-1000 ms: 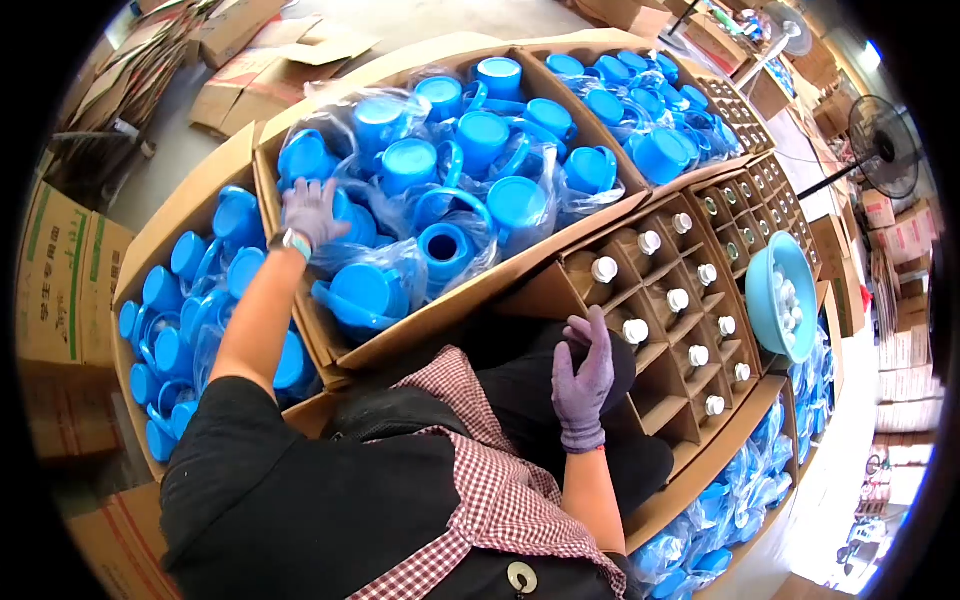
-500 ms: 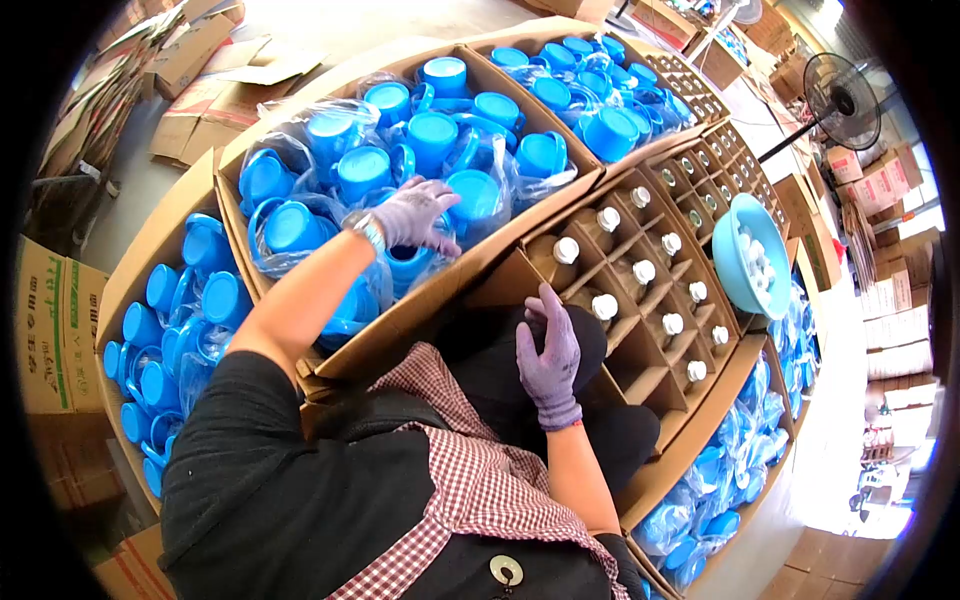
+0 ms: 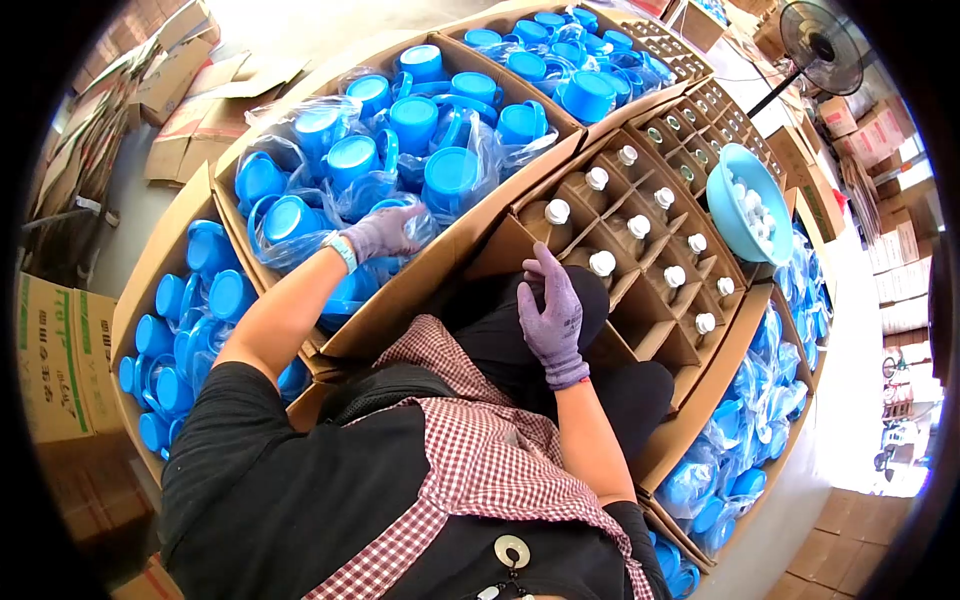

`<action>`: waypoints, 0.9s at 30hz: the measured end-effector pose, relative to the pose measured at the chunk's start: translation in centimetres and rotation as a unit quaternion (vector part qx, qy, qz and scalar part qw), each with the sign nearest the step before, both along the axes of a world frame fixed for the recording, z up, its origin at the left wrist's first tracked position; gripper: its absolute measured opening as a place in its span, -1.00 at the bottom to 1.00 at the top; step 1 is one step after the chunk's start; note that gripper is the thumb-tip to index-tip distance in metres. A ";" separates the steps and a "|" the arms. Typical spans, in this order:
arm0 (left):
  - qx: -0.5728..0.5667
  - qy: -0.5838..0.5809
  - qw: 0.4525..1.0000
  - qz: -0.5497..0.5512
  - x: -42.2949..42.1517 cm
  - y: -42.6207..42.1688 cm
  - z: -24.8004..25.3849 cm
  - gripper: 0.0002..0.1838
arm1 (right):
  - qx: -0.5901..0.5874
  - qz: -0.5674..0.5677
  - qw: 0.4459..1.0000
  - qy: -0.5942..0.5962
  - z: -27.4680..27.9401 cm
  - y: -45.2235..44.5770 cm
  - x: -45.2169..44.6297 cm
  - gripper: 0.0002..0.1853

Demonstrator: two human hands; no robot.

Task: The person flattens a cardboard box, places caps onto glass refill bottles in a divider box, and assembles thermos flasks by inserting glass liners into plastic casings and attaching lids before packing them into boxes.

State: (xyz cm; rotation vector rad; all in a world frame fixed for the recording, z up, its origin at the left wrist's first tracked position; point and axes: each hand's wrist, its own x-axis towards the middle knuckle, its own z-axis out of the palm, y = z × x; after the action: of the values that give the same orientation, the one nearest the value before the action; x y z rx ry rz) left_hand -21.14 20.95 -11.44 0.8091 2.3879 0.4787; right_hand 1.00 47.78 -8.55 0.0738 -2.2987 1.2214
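My left hand (image 3: 385,232), in a purple-grey glove, reaches into the large carton (image 3: 450,262) of blue plastic cups (image 3: 450,178) wrapped in clear bags. Its fingers curl down by a cup near the carton's front corner; what they grip is hidden by the hand and plastic. My right hand (image 3: 551,315), gloved alike, is raised over my lap with fingers apart and nothing in it. Just to its right stands a divided carton (image 3: 640,325) with white-capped bottles (image 3: 601,263) in its cells, some cells in front without bottles.
A light-blue basin (image 3: 735,222) of small white pieces rests on the dividers at the right. More cartons of blue cups lie at left (image 3: 205,300), at the back and at lower right (image 3: 725,470). A black fan (image 3: 822,46) stands at the upper right; flattened cardboard (image 3: 200,120) lies upper left.
My left hand has moved right from the carton's left side to its front corner and reaches lower there. My right hand stays raised and open. The view has shifted.
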 end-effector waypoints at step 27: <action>0.101 0.322 0.921 -0.193 17.3 10.5 52.3 -0.59 | -0.216 0.094 0.954 0.185 19.3 0.2 6.2 0.08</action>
State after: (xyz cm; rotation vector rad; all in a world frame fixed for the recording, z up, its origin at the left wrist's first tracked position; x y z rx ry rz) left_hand -3.81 31.42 40.83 1.7117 2.6659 0.3279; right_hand 7.17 47.93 10.75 0.3398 -1.6981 1.6264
